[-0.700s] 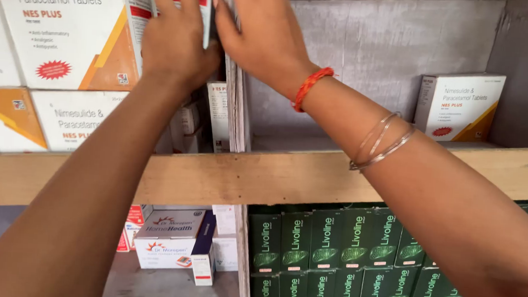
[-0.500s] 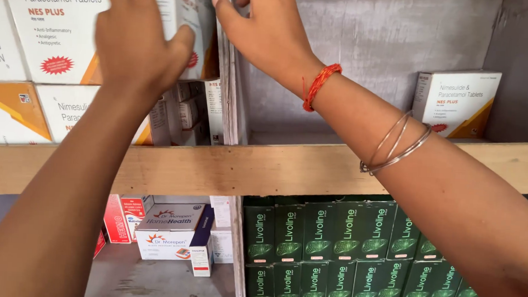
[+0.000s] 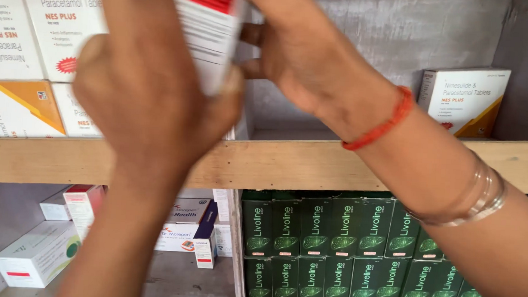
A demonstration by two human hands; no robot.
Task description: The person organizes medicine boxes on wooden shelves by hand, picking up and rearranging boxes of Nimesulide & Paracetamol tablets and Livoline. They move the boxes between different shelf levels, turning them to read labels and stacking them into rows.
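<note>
My left hand [image 3: 146,94] is closed around a white medicine box with a red stripe [image 3: 206,37], held in front of the upper shelf. My right hand [image 3: 299,54] grips the same box from the right side, fingers curled on its edge. A red thread band and metal bangles circle my right wrist and forearm. The box is partly hidden by both hands. Behind them stand white and orange medicine cartons [image 3: 38,40] on the upper wooden shelf [image 3: 287,165].
A single white and orange carton [image 3: 465,99] leans at the upper shelf's right end. Below, several dark green boxes [image 3: 343,249] are stacked in rows at the right. White and red boxes [image 3: 42,251] lie loosely at the lower left.
Both hands have drawn back from the shelf toward me, bringing the white box with the red stripe out of the row. They now fill more of the view.
</note>
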